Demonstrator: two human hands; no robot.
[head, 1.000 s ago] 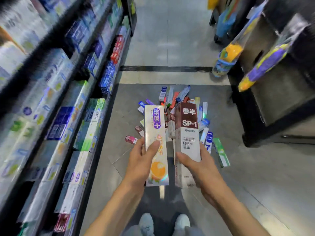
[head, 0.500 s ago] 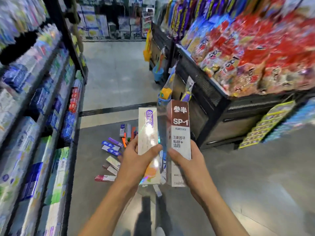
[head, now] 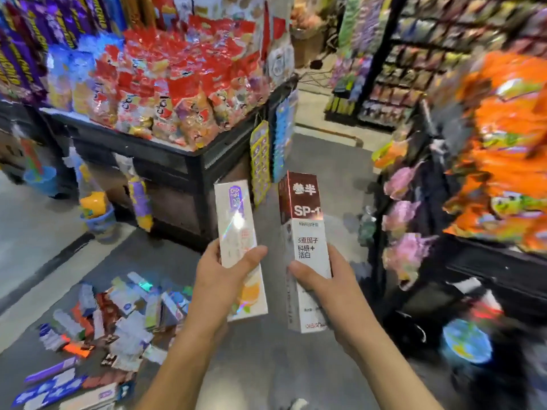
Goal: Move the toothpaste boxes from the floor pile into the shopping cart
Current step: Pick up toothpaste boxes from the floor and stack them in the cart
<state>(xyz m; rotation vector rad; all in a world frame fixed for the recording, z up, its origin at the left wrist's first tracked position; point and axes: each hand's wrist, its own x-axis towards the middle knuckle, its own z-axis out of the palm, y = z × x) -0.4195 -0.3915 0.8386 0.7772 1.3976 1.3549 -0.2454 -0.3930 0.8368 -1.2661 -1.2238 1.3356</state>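
My left hand (head: 220,281) grips a white toothpaste box (head: 236,229) with a purple label and an orange picture, held upright in front of me. My right hand (head: 324,284) grips a taller box (head: 305,229), dark red on top and white below, marked SP-1. The two boxes stand side by side with a gap between them. The floor pile of toothpaste boxes (head: 118,324) lies at the lower left. At the lower right a dark blurred shape (head: 473,344) holding a round blue item could be the cart; I cannot tell.
A black display island (head: 165,161) heaped with red snack bags stands ahead on the left. A rack (head: 500,161) of orange bags and pink packets fills the right side. Grey floor (head: 325,161) runs between them toward far shelves. Toy packs lean against the island's base.
My view has swung right, away from the toothpaste shelves; the pile has slid to the lower left. Both hands keep their boxes, which have drawn slightly apart.
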